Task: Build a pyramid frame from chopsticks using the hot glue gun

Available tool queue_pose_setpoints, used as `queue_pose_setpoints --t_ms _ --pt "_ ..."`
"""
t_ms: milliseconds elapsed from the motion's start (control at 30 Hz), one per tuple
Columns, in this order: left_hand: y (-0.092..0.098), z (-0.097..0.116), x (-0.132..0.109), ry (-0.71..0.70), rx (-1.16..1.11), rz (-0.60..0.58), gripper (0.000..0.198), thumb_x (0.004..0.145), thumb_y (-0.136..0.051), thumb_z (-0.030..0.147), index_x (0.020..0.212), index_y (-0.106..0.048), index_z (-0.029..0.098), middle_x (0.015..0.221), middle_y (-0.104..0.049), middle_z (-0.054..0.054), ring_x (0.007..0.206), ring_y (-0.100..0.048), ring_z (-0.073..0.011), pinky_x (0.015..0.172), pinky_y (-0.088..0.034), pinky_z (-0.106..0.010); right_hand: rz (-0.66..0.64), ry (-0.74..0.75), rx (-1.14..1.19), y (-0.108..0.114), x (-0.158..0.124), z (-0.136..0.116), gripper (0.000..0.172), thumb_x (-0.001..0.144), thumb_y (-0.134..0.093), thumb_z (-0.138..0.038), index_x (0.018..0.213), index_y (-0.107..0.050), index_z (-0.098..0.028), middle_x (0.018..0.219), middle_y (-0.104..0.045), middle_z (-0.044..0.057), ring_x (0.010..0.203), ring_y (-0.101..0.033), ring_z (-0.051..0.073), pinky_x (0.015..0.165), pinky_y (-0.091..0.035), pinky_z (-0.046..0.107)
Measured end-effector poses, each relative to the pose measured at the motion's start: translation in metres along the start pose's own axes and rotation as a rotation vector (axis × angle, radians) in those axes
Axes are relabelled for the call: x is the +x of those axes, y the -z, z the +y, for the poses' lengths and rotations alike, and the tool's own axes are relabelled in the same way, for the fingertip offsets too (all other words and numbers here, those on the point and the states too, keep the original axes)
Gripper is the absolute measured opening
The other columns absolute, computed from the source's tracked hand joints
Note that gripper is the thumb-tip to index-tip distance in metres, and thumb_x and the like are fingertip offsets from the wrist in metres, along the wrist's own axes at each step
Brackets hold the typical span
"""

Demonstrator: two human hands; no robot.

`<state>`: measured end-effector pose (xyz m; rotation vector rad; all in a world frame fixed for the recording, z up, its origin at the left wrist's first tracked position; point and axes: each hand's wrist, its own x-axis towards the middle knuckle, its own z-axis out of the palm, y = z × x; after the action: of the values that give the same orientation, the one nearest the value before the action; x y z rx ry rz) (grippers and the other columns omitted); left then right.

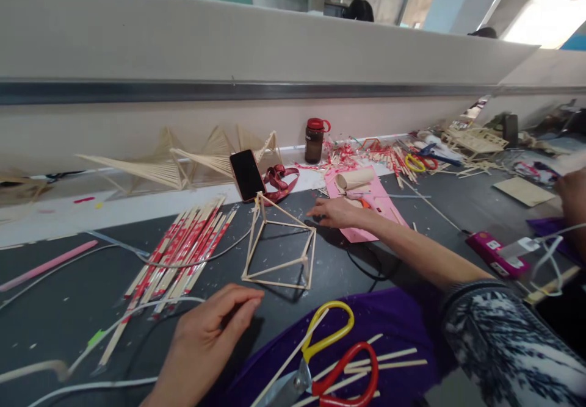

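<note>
A small open frame of thin wooden sticks point(277, 283) stands on the dark table in front of me. My left hand point(208, 327) rests at its near left side, thumb and index tips drawn together, with nothing visible between them. My right hand point(336, 213) reaches past the frame's far right corner, fingers stretched out low over the table and no held thing visible. Beneath its wrist lies a pink sheet point(394, 210) bearing a pale cardboard tube point(356, 179). Scissors point(300, 379) with one yellow and one red handle lie nearest me among loose sticks on purple cloth point(398, 315).
Wrapped chopsticks point(183, 248) lie at left, crossed by white cables. Behind stand a phone point(248, 175), a twisted stick model point(137, 166) and a red-capped bottle point(314, 143). At right are a magenta power strip point(497, 253) and another person's hand point(572, 193). A low partition runs behind.
</note>
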<state>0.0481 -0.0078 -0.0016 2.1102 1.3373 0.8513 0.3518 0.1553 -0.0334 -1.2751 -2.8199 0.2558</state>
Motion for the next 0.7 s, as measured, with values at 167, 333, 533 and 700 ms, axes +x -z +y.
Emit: queue_pose_setpoints --t_ms 167,333,533,700 --pt "-0.019 -0.006 -0.005 -0.095 0.077 -0.037 0.014 0.086 -0.053 0.032 0.088 -0.066 0.026 0.079 -0.068 0.005 0.068 -0.065 -0.0082 0.061 -0.049 -0.013 -0.053 0.017 -0.018 -0.006 0.012 0.000 0.031 0.082 -0.055 -0.019 0.111 -0.064 -0.023 0.103 -0.059 0.005 0.082 -0.059 0.012 0.064 -0.039 0.020" --pt "-0.045 -0.021 -0.011 -0.273 0.247 -0.070 0.021 0.089 -0.047 0.026 0.101 -0.064 0.024 0.097 -0.070 -0.001 0.086 -0.068 -0.0119 0.074 -0.053 -0.018 -0.047 -0.026 -0.036 -0.014 0.018 0.000 0.019 0.085 -0.051 -0.022 0.097 -0.066 -0.019 0.099 -0.061 0.004 0.079 -0.059 0.012 0.064 -0.039 0.020" --pt "-0.066 -0.035 -0.015 -0.348 0.557 -0.060 0.032 0.091 -0.038 0.020 0.115 -0.060 0.020 0.121 -0.063 -0.007 0.092 -0.068 -0.0159 0.067 -0.058 -0.023 0.052 -0.224 -0.107 -0.004 0.025 0.013 0.023 0.089 -0.042 -0.022 0.102 -0.060 -0.015 0.104 -0.062 0.010 0.085 -0.060 0.017 0.070 -0.041 0.025" --pt "-0.073 -0.035 -0.013 -0.319 0.638 -0.110 0.036 0.092 -0.035 0.019 0.120 -0.059 0.019 0.126 -0.061 -0.008 0.088 -0.070 -0.0174 0.059 -0.059 -0.024 0.155 -0.377 -0.148 0.014 0.034 0.034 0.023 0.088 -0.043 -0.024 0.100 -0.061 -0.015 0.107 -0.063 0.011 0.091 -0.061 0.021 0.076 -0.043 0.031"
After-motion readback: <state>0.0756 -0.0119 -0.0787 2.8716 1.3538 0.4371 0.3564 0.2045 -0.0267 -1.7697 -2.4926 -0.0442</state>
